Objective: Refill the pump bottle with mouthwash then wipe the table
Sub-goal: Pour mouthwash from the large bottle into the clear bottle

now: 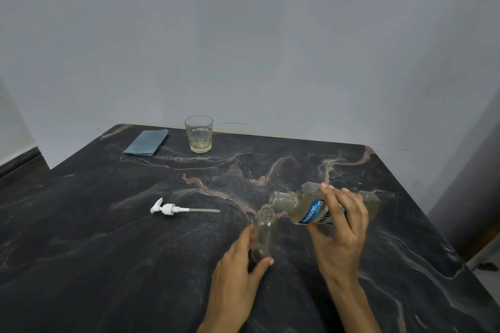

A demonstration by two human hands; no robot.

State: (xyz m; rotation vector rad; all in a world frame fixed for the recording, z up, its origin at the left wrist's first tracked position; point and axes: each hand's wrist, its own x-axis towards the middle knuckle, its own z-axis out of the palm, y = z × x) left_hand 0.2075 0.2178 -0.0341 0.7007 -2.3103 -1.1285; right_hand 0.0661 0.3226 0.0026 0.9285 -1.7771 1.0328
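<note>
While the left hand (238, 273) curled its fingers (263, 263) round the empty pump bottle (263, 232) upright on the bench (108, 251), the right hand (339, 227) gripped the tilted mouthwash bottle (311, 208), its mouth just above the neck. A slow, steady tilt with mouths aligned was advisable to prevent spillage.
</note>
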